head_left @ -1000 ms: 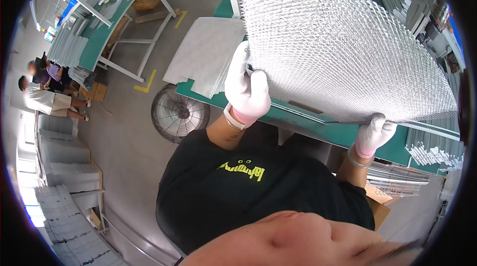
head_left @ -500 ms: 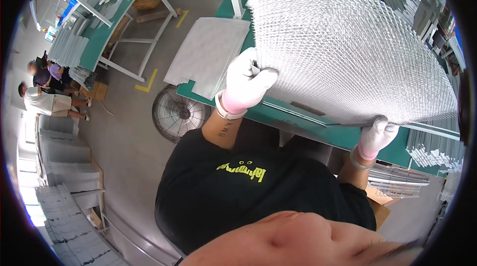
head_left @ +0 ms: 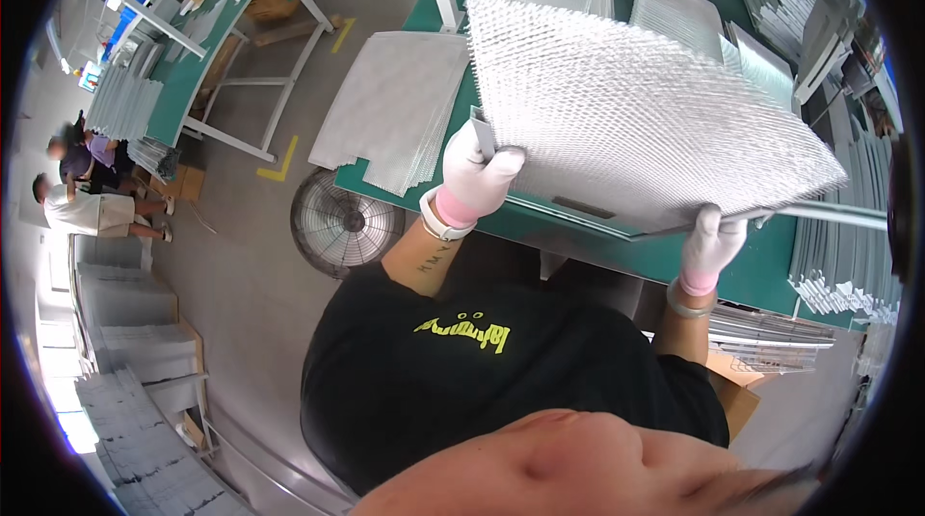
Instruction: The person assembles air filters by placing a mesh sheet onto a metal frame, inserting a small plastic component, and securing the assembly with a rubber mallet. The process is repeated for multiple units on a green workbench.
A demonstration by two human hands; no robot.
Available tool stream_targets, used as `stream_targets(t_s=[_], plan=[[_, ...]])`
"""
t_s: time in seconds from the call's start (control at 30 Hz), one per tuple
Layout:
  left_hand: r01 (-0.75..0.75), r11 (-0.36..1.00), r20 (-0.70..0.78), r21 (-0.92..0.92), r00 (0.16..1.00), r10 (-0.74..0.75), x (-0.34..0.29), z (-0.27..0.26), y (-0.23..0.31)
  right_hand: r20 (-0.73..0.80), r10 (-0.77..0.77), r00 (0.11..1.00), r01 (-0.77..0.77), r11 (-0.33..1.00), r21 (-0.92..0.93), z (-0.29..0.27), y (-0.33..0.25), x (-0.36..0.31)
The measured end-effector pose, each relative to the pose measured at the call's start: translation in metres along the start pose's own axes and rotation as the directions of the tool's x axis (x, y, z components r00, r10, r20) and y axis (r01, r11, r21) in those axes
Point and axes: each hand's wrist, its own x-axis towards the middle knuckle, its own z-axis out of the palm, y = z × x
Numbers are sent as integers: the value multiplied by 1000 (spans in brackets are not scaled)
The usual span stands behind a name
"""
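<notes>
Green worktable (head_left: 761,275) in a bright workroom. Nearest of all, a black T-shirt (head_left: 434,371). Just past it, a white-gloved left hand (head_left: 474,169), curled tight around the left edge of a shiny metal mesh sheet (head_left: 626,102), thumb on top, with a short grey metal strip (head_left: 484,135) poking up by the fingers. Over on the right, a white-gloved right hand (head_left: 713,238), pinching the near edge of the same sheet between thumb and fingers. Next to it, a long thin metal bar (head_left: 838,213) running off to the right; cannot tell whether gripped too. Mesh sheet held up over the worktable, slanted and a bit bent. On the grey floor (head_left: 231,285) to the left, a round wire-cage fan (head_left: 349,217). Also past the hands, a pile of flat mesh sheets (head_left: 390,97) on the left end of the worktable, and a bunch of metal strips (head_left: 853,246) on the right. Across the floor, a second green table (head_left: 178,106). Far off at the left, a person (head_left: 77,212) in white.
</notes>
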Motion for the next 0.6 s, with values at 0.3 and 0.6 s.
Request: stream_targets(t_s=[0.3, 0.6], plan=[[1, 1000, 37, -2, 999, -1, -21, -7, -17, 13, 83, 996, -84, 992, 97, 7, 13, -16], [24, 999, -25, -48, 999, -26, -45, -6, -33, -34, 157, 987, -141, 947, 288, 8, 33, -41]])
